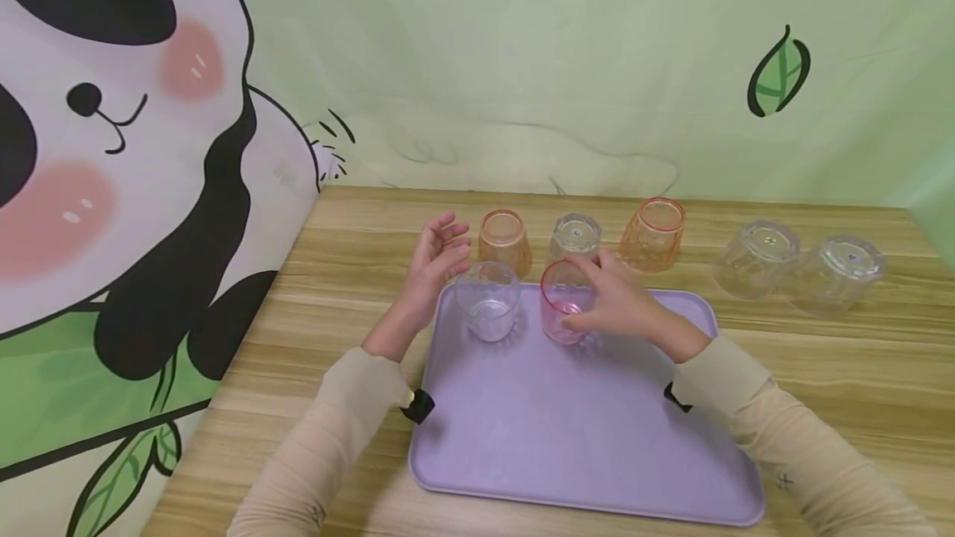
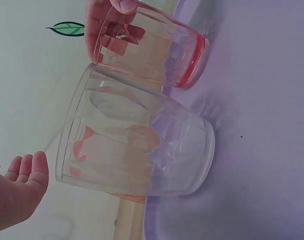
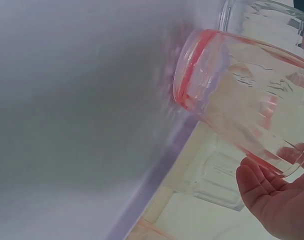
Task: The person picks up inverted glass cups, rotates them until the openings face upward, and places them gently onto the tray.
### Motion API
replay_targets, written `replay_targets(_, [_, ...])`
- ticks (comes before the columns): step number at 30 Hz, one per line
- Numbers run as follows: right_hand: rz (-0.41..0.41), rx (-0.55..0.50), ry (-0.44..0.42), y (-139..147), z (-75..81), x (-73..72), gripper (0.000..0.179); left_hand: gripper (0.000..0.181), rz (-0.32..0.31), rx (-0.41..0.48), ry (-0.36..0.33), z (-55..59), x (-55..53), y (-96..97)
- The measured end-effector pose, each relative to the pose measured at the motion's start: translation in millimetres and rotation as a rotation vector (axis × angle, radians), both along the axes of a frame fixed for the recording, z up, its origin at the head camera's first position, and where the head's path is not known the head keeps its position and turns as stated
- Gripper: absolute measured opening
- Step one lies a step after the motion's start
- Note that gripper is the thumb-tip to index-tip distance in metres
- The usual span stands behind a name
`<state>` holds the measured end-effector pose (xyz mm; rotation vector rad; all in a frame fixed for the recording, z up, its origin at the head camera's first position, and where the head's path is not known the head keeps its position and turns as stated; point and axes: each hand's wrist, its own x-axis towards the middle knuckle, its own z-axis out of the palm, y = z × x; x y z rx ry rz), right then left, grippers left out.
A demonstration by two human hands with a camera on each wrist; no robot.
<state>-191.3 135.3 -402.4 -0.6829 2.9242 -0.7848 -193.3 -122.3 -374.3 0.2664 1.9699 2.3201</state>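
Note:
My right hand [image 1: 622, 297] grips a pink-tinted glass [image 1: 555, 309] at its side and rim. The glass stands upright near the back edge of a lavender tray [image 1: 574, 429]. In the right wrist view, fingers curve round the upper part of this glass [image 3: 252, 90]. A clear glass [image 1: 488, 317] stands upright on the tray just left of it. Beside that clear glass, my left hand [image 1: 433, 272] is raised with loosely bent fingers, holding nothing. The left wrist view shows a gap between this hand [image 2: 21, 187] and the clear glass [image 2: 141, 140].
Behind the tray, upside-down glasses stand on the wooden table [image 1: 351, 255]: an orange one [image 1: 505, 243], a clear one [image 1: 574, 237] and another orange one [image 1: 653, 234]. Two more clear glasses [image 1: 757, 259] stand upside down at the right. A green panda-print backdrop [image 1: 522, 65] rises behind.

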Motion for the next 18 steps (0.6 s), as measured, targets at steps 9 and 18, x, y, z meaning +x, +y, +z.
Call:
replay_targets(9, [0.012, 0.034, 0.026, -3.1, 1.6, 0.6, 0.085, 0.054, 0.010, -0.002, -0.011, -0.5, -0.6, 0.4])
replay_targets(18, [0.025, 0.065, 0.024, -8.3, 3.3, 3.9, 0.087, 0.055, 0.015, -0.037, -0.024, 1.3, -5.2, 0.2])
